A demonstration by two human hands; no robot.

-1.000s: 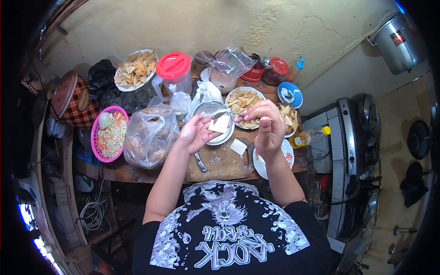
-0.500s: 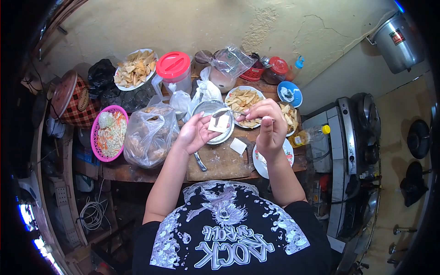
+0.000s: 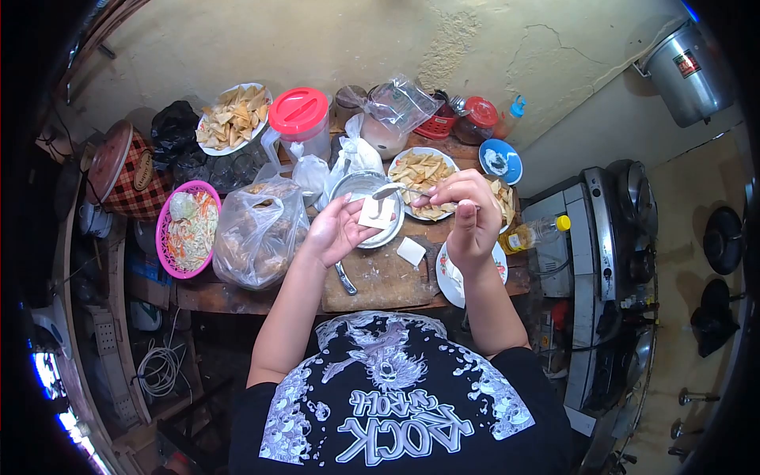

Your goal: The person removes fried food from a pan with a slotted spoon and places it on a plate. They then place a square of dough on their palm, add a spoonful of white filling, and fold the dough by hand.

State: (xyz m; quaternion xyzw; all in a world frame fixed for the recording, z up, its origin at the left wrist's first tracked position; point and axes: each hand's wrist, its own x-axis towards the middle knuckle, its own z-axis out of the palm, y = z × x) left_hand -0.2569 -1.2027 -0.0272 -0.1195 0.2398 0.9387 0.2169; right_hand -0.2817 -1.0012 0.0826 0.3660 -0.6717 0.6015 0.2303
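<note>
My left hand (image 3: 334, 234) is palm up with a small white square pastry wrapper (image 3: 375, 217) lying on its fingers, held at the edge. My right hand (image 3: 473, 207) pinches the handle of a metal spoon (image 3: 385, 192), whose bowl is over the wrapper. Beneath both is a round bowl (image 3: 360, 182), its contents mostly hidden. More white square wrappers (image 3: 411, 252) lie on the wooden cutting board (image 3: 380, 279), to the right of a knife (image 3: 346, 279). Below my right hand sits a floral plate (image 3: 450, 277), partly covered by my wrist.
Plates of folded triangular pastries (image 3: 423, 170) stand behind the bowl and at the back left (image 3: 235, 119). To the left are a pink basket of shredded vegetables (image 3: 190, 229) and a filled plastic bag (image 3: 261, 233). An oil bottle (image 3: 538, 233) lies at right beside the stove (image 3: 598, 237).
The spoon has tilted and shifted slightly, its bowl now a little higher above the wrapper. My right hand has moved slightly to the right; my left hand stays nearly still.
</note>
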